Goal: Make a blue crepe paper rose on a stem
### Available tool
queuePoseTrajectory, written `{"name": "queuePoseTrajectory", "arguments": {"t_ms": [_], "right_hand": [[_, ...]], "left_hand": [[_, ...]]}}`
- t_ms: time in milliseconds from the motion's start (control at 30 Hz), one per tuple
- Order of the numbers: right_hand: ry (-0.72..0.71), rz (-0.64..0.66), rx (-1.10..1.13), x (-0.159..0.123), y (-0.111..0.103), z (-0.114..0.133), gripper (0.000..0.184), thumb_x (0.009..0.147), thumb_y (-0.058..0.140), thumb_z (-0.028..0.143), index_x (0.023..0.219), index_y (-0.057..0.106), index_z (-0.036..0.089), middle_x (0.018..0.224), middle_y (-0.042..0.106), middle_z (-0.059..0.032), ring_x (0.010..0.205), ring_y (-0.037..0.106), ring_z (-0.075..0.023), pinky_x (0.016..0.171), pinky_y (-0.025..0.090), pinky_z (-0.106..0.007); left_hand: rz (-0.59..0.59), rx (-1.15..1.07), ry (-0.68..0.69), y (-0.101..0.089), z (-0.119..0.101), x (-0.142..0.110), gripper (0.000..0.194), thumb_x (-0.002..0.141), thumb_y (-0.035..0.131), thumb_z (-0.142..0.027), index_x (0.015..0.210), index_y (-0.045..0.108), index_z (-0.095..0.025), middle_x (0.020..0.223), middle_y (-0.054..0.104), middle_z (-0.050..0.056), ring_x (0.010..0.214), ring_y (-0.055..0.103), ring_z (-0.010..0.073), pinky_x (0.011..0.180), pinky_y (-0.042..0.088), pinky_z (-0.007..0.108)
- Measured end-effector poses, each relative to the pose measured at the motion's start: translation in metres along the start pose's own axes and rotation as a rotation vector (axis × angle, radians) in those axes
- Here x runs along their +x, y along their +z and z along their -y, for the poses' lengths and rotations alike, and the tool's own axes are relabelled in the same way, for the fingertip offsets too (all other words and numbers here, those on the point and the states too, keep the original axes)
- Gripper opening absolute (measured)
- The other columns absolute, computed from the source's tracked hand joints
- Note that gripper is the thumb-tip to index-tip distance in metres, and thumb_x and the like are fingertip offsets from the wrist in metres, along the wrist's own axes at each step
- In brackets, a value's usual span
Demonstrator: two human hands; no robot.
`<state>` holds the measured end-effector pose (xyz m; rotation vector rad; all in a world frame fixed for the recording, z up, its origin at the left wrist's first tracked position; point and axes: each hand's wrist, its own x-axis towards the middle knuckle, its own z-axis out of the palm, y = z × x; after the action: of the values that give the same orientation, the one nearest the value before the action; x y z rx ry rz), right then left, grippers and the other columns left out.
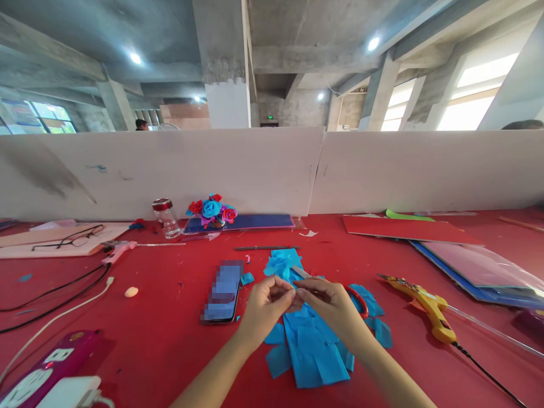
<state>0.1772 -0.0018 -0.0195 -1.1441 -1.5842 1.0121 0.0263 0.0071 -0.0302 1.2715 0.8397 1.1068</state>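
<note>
My left hand (267, 303) and my right hand (334, 300) meet over the middle of the table, thumbs and fingertips pinched together. Whatever they pinch is too small or hidden to make out. Below them lies a stack of blue crepe paper (312, 354), with loose cut pieces (279, 361) around it. Scissors with a red handle (361, 300) rest on the paper, partly covered by my right hand. Crumpled blue paper (281, 264) lies just beyond my fingers. A phone (223, 292) is to the left of my left hand.
At right lie a yellow hot glue gun (425, 306) and stacked coloured sheets (476, 263). A paper flower arrangement (212, 209) and a glass bottle (166, 218) stand near the white partition (170, 164). Left are a pink glue gun (121, 249), glasses (76, 238), cables and a power strip (55, 362).
</note>
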Motion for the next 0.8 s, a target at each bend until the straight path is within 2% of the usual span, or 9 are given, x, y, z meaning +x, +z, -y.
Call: {"name": "queuePoseTrajectory", "arguments": {"t_ms": [100,233,400,600,667,733,800], "right_hand": [[-0.045,-0.031,0.037,0.003,0.003,0.006,0.02,0.076,0.057,0.034,0.082,0.068,0.018,0.074,0.064,-0.0044,0.069,0.058,-0.0184,0.061,0.047,-0.029],[-0.169,-0.141,-0.056,0.001,0.005,0.012,0.016,0.08,0.053,0.029,0.088,0.064,0.02,0.082,0.062,-0.0059,0.073,0.057,-0.0187,0.066,0.047,-0.031],[-0.4,-0.132,-0.298,-0.002,0.008,0.014,0.028,0.081,0.046,0.018,0.104,0.061,0.025,0.099,0.051,-0.0078,0.086,0.052,-0.0191,0.076,0.044,-0.032],[-0.442,-0.142,-0.373,-0.006,0.01,0.013,0.033,0.08,0.044,0.015,0.106,0.058,0.028,0.098,0.049,-0.0079,0.09,0.051,-0.0207,0.077,0.044,-0.033],[-0.404,-0.176,-0.411,-0.012,-0.001,0.012,0.028,0.08,0.044,0.018,0.101,0.06,0.027,0.095,0.051,-0.0082,0.086,0.053,-0.0203,0.072,0.044,-0.032],[-0.307,-0.248,-0.493,-0.024,-0.024,0.004,0.02,0.08,0.046,0.023,0.091,0.061,0.026,0.092,0.055,-0.0089,0.082,0.055,-0.0211,0.067,0.044,-0.032],[-0.153,-0.437,-0.656,-0.04,-0.057,-0.014,0.015,0.075,0.049,0.03,0.086,0.06,0.026,0.09,0.057,-0.0106,0.076,0.056,-0.024,0.061,0.043,-0.036]], "left_hand": [[-0.009,-0.201,-0.113,0.002,-0.004,-0.001,0.023,0.067,0.068,-0.032,0.072,0.053,-0.015,0.064,0.065,0.001,0.065,0.065,0.0153,0.066,0.052,0.029],[-0.045,-0.26,-0.161,0.002,-0.007,-0.001,0.028,0.061,0.073,-0.031,0.071,0.054,-0.013,0.061,0.064,0.001,0.063,0.065,0.0158,0.062,0.052,0.027],[-0.029,-0.241,-0.161,0.005,-0.009,-0.002,0.032,0.058,0.074,-0.035,0.07,0.054,-0.013,0.058,0.061,-0.001,0.059,0.063,0.0143,0.059,0.052,0.028],[-0.087,-0.086,-0.122,0.005,-0.006,-0.002,0.029,0.061,0.07,-0.037,0.068,0.052,-0.015,0.059,0.061,0.0,0.06,0.063,0.0155,0.063,0.053,0.031],[-0.117,0.009,-0.072,0.003,-0.004,-0.002,0.025,0.065,0.066,-0.036,0.069,0.052,-0.015,0.064,0.064,0.003,0.062,0.064,0.0167,0.062,0.053,0.031],[-0.148,0.14,-0.018,0.0,-0.002,-0.001,0.019,0.069,0.062,-0.033,0.071,0.053,-0.016,0.067,0.066,0.005,0.064,0.065,0.0181,0.062,0.053,0.031],[-0.168,0.274,0.038,-0.003,-0.001,-0.001,0.013,0.072,0.057,-0.029,0.073,0.055,-0.016,0.069,0.067,0.006,0.066,0.065,0.0191,0.062,0.053,0.03]]}}
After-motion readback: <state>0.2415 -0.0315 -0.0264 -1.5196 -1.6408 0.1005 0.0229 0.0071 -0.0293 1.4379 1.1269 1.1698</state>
